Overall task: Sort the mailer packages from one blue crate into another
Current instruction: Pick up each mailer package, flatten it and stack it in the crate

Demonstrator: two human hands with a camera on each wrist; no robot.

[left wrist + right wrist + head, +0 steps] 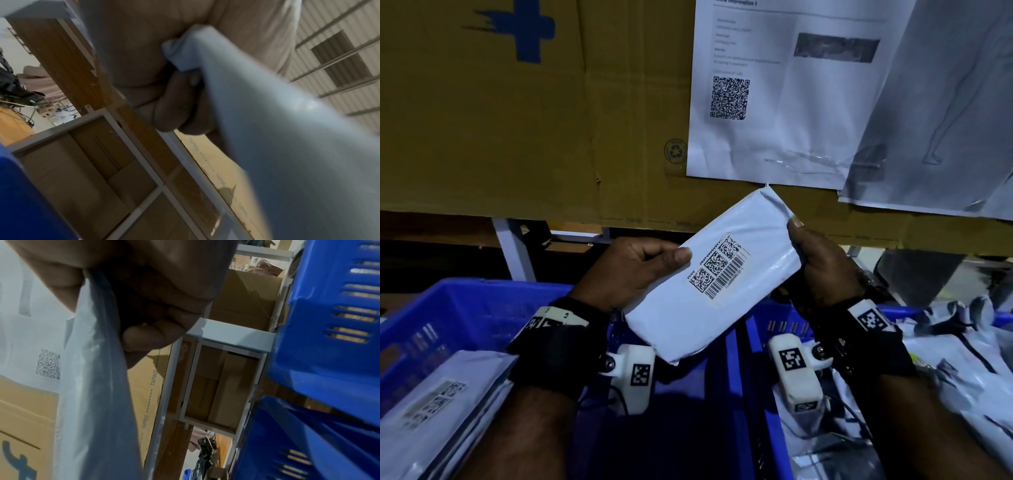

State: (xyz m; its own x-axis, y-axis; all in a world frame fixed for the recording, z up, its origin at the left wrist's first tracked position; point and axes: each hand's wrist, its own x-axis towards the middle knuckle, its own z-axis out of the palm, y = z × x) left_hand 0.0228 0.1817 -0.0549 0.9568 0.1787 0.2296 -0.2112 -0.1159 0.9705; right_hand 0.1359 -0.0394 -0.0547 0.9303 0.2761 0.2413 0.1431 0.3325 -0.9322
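Head view: one white plastic mailer package (pixel 726 277) is held above two blue slotted plastic crates (pixel 448 308), its long axis running lower-left to upper-right, label up. Left hand (pixel 633 270) and right hand (pixel 818 263) each pinch an edge.

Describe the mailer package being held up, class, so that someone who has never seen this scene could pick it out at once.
Find the two blue crates side by side below a cardboard wall. Above the gap between them, the left hand and right hand grip one white mailer, tilted, by its ends. Unlike the mailers lying in the crates, it is lifted, its barcode label facing up.
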